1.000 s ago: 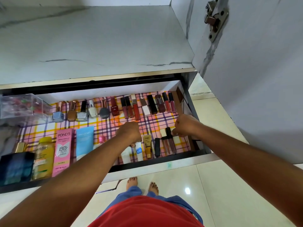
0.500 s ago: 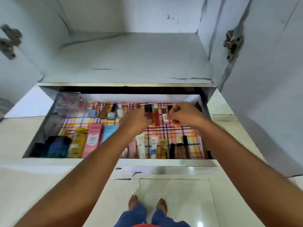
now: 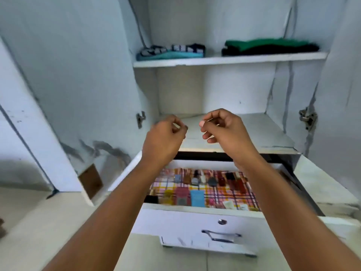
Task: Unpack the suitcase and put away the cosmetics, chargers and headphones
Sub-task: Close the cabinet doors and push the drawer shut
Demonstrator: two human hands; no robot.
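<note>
The cosmetics (image 3: 201,189) are laid in the drawer (image 3: 195,218) below the loosely curled, seemingly empty hands (image 3: 166,137) (image 3: 224,130); chargers and headphones are probably to be fetched next.

Cosmetics (image 3: 203,184) in open drawer (image 3: 195,210)

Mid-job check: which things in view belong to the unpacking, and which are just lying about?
Job:
drawer, open
cosmetics laid on its checked liner
left hand and right hand, raised above the drawer, fingers loosely curled, holding nothing

Lying about:
striped clothes and green clothes on the upper shelf
</note>
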